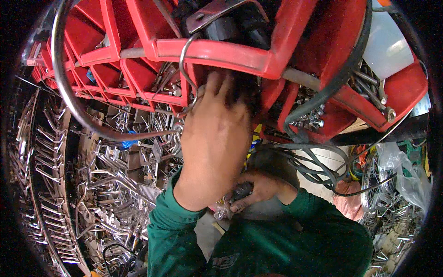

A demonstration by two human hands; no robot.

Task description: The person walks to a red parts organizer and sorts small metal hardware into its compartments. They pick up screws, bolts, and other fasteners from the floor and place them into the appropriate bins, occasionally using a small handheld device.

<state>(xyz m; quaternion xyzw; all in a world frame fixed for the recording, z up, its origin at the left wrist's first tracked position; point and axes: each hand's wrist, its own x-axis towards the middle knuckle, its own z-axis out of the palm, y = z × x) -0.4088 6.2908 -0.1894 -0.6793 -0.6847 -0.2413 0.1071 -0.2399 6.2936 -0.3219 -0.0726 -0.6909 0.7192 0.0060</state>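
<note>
My left hand [215, 131] reaches up into a red parts bin [207, 51], back of the hand toward me. Its fingers are stretched and slightly apart; their tips are lost in the bin's dark shadow, so anything they touch is hidden. Lower down, close to my body, my right hand [259, 186] is closed around a small dark, rounded piece [242, 189]. Beside its fingertips shows a bit of clear plastic [222, 211], which I cannot make out well. A bent metal bracket [226, 15] lies atop the bin above my left hand.
A curved metal rod [69, 99] arcs at the left. Black cables [330, 94] hang at the right, near a bin of small bolts [310, 121]. Racks of metal hooks and rods [53, 180] fill the lower left. Clear plastic sheeting [410, 171] lies at the far right.
</note>
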